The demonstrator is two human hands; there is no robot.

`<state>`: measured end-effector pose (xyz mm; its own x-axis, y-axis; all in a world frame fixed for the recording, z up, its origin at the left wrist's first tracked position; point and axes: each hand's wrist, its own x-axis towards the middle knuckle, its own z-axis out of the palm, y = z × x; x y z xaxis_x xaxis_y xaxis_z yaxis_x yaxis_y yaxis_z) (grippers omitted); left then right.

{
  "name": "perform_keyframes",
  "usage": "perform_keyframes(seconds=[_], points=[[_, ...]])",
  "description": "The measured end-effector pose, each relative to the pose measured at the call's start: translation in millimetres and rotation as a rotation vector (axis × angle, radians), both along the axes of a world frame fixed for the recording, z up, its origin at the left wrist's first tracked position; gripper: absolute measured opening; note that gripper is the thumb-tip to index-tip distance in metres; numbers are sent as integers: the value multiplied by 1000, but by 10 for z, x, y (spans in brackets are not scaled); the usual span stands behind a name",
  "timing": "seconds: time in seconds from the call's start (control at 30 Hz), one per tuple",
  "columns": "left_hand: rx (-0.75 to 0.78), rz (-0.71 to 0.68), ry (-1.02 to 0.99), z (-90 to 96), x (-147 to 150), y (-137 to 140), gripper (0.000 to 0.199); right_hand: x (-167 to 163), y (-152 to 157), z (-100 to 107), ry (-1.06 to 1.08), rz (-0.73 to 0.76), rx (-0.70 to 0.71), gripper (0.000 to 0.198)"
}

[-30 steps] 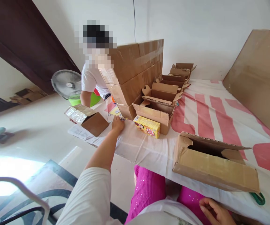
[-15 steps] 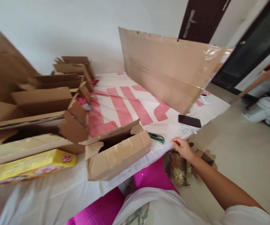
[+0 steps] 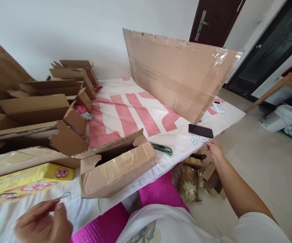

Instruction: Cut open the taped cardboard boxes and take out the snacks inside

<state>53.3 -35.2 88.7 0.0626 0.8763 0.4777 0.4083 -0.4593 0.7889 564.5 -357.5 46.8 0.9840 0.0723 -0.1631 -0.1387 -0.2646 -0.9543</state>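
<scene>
My left hand [image 3: 44,221] is low at the left, thumb and forefinger pinching a small blue-edged paper label [image 3: 65,195] beside the yellow box [image 3: 42,180]. My right hand [image 3: 214,150] is at the table's right edge, fingertips closed on another small blue-edged label [image 3: 206,140]. Several loose labels [image 3: 193,140] lie near it, just below a black phone [image 3: 201,131]. An open narrow cardboard box [image 3: 120,172] stands on the cloth between my hands. At its right end lies a green utility knife [image 3: 163,148].
Several open cardboard boxes [image 3: 34,106] stand in a row at the left. A large cardboard sheet [image 3: 176,74] leans upright across the back right of the table. Cardboard scraps [image 3: 190,180] lie on the floor beside my knee. A white bucket [image 3: 282,116] stands farther right.
My right hand has moved up and right along the table edge to the loose labels. My left hand has come into view at lower left with a label. The view has shifted slightly.
</scene>
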Motion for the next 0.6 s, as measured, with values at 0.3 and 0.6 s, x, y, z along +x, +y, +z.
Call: perform_keyframes(seconds=[0.3,0.6], points=[[199,-199,16,-299,134,-270,13,111,236,167,-53,169,-104,28],[224,-278,147,-409,-6,-286,11,238,286,221,-121,171,-261,11]])
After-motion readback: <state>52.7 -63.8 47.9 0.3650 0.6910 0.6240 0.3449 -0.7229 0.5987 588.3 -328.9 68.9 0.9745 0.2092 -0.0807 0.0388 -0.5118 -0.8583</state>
